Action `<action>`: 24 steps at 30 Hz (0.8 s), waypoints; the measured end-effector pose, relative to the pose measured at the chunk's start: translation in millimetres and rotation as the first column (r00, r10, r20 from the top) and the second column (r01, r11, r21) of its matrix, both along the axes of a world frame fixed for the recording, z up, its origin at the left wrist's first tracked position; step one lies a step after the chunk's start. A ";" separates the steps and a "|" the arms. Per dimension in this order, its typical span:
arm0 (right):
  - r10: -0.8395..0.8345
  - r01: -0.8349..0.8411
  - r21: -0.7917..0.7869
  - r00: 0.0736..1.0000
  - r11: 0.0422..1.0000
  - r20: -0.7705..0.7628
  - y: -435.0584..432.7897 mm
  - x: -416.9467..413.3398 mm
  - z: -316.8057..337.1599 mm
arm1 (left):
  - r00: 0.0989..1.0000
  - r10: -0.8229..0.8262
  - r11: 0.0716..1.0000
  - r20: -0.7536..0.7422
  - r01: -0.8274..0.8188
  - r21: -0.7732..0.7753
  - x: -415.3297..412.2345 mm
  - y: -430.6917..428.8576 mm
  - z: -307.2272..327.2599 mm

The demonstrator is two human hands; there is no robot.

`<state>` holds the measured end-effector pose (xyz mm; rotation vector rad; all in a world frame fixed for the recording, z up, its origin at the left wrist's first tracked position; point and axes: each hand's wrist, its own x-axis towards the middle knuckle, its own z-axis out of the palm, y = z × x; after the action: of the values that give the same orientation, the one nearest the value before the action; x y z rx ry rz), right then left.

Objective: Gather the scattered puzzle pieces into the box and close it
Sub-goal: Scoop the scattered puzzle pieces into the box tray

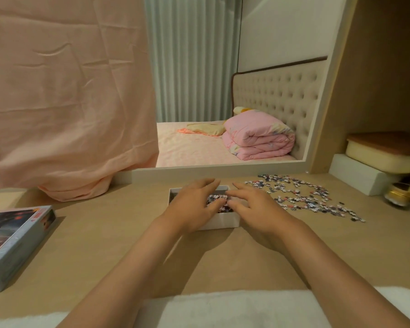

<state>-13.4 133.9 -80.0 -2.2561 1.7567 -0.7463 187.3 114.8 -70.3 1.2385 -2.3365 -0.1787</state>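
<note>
White cloth (pixel 223 308); hands (pixel 192 207) (pixel 256 207), apparently loose, over piece-filled box (pixel 223 221).

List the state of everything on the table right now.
Box: open, partly filled with pieces.
Lid: off, lying at the left of the table.
Loose pieces: scattered right of the box.
Left hand: over the box, holding nothing.
Right hand: over the box's right edge, fingers spread.
Cream tub: lid on.
</note>
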 end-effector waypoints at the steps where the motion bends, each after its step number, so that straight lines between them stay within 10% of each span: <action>1: -0.036 0.036 0.017 0.999 0.999 0.017 0.1 -15.8 0.6 | 1.000 -0.019 1.000 -0.013 0.019 0.005 -15.6 0.0 5.9; 15: -0.472 0.546 0.177 0.816 0.819 -0.333 5.3 -219.9 -31.6 | 0.945 -0.053 0.945 0.324 -0.058 0.322 -218.3 -53.5 -31.4; 24: -0.280 0.333 0.296 0.937 0.895 -0.207 -33.6 -215.3 -50.5 | 0.975 -0.168 0.952 0.149 0.121 0.282 -231.0 -80.8 -49.5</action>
<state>-228.7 100.3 -130.5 -1.8856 2.1606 -0.2911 -43.8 33.9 -119.8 1.2491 -2.6224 -0.4741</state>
